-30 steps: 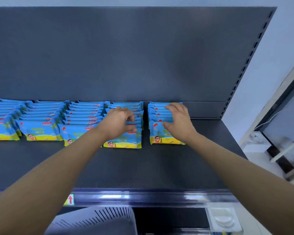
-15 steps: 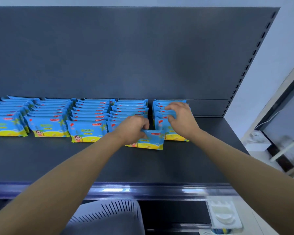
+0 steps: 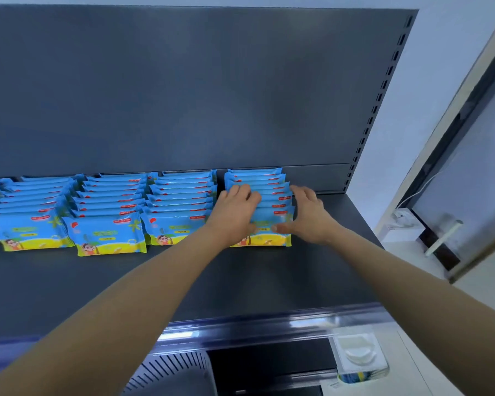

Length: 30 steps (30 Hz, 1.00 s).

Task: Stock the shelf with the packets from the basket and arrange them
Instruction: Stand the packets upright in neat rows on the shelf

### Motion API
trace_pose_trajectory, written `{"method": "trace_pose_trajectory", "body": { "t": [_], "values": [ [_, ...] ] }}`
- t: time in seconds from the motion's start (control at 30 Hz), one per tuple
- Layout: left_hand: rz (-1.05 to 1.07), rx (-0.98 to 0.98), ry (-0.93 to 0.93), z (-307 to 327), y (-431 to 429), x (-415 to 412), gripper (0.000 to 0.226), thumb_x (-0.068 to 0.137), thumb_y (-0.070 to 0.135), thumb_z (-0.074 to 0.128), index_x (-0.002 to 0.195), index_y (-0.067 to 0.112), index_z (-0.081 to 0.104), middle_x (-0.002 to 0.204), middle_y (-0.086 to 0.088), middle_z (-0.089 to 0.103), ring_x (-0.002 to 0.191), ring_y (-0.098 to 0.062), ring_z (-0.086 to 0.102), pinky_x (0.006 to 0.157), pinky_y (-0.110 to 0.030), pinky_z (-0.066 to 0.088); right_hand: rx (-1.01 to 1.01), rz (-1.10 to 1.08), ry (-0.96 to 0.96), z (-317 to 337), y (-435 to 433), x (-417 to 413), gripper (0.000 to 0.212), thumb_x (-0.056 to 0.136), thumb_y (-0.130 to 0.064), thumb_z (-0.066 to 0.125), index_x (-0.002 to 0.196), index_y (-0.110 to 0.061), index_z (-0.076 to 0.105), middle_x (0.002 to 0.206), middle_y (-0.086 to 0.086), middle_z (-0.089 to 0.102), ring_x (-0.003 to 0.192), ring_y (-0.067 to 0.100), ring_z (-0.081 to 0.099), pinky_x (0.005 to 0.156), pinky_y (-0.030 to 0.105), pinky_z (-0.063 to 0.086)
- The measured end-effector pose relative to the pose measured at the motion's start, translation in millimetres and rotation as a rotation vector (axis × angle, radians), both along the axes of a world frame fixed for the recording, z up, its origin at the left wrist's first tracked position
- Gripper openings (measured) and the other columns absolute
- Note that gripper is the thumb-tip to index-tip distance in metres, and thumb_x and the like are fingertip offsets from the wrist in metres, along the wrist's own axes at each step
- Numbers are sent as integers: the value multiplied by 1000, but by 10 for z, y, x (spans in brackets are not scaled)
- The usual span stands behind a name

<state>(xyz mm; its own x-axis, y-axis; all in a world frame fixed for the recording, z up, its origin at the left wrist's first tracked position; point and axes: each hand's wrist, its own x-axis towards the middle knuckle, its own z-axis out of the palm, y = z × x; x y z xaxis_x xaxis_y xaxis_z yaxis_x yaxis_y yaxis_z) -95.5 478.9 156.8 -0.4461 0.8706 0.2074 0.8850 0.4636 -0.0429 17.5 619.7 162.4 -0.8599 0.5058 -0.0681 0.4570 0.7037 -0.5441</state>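
Several rows of blue and yellow packets stand on the dark grey shelf (image 3: pixel 269 281). The rightmost row of packets (image 3: pixel 269 192) has its front packet (image 3: pixel 266 238) leaning toward me. My left hand (image 3: pixel 235 210) presses against the left side of this row, fingers on the packet tops. My right hand (image 3: pixel 306 215) rests against the row's right side, thumb on the front packet's face. Both hands bracket the row, fingers apart. The neighbouring row (image 3: pixel 180 204) stands just left of my left hand.
More packet rows (image 3: pixel 106 212) fill the shelf leftward to the frame edge. The shelf's back panel (image 3: pixel 183 95) rises behind. A grey slatted basket (image 3: pixel 172 372) shows below the shelf's front rail (image 3: pixel 269 327). Bare shelf lies right of the last row.
My left hand carried a packet from the front of the second-from-right row over to the rightmost row. Both hands now sit on either side of that row.
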Motion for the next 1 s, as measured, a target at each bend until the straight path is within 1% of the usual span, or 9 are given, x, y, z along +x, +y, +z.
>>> {"method": "trace_pose_trajectory", "body": {
  "t": [0.07,0.13,0.2,0.27,0.43,0.53,0.6,0.77,1.0],
  "values": [
    [25,-105,40,-56,-79,-32,80,77,38,69,140,17,25,134,-6,30,123,-24,31,104,-37,27,-81,-3,-27,-81,-25,-21,118,70,-24,82,150,-22,-6,153,4,15,137,26,31,110,44,35],
    [40,-161,85,-107,-103,-48,90,77,37,70,144,17,14,142,-9,22,129,-26,28,108,-39,24,-134,-25,-16,-146,-46,-53,120,72,-15,80,149,-21,-12,149,8,29,128,25,45,103,42,43],
    [50,-139,76,-138,-79,-46,90,79,28,70,145,13,11,144,-11,20,129,-27,30,106,-37,28,-130,-36,13,-190,-40,-95,106,74,-11,77,147,-19,1,132,10,50,108,24,58,90,38,51],
    [67,-90,28,-139,-40,-29,88,80,20,69,145,10,10,143,-12,20,126,-26,32,103,-34,35,-88,-44,47,-189,-2,-138,85,74,-10,76,137,-15,20,117,9,58,92,21,58,79,35,53],
    [120,-118,6,-87,22,-41,92,74,33,73,143,10,15,140,-14,23,123,-28,33,101,-35,36,-137,3,29,-142,61,-144,80,75,-10,75,136,-15,23,111,4,55,91,17,52,74,28,46],
    [163,-176,49,-38,49,-90,101,69,44,75,143,10,15,141,-15,24,123,-29,32,103,-37,32,-214,9,31,-121,82,-131,93,76,-5,74,144,-15,12,118,3,51,98,15,51,78,26,45],
    [181,-202,74,-22,66,-122,103,71,45,73,145,7,12,141,-14,27,123,-29,32,104,-38,32,-305,-18,26,-109,106,-149,101,75,-3,75,147,-15,7,127,2,48,112,19,53,88,32,47],
    [172,-236,132,-18,90,-157,91,79,35,67,144,2,12,146,-18,19,131,-30,27,108,-39,28,-428,-34,15,-172,130,-206,78,71,-6,79,135,-14,35,125,1,54,117,21,53,98,37,48],
    [167,-262,90,24,63,-118,110,72,50,70,146,1,6,151,-15,16,138,-30,19,116,-41,15,-453,-47,19,-185,140,-196,77,71,-6,79,134,-14,36,126,3,55,112,19,55,97,35,48]
  ]
}}
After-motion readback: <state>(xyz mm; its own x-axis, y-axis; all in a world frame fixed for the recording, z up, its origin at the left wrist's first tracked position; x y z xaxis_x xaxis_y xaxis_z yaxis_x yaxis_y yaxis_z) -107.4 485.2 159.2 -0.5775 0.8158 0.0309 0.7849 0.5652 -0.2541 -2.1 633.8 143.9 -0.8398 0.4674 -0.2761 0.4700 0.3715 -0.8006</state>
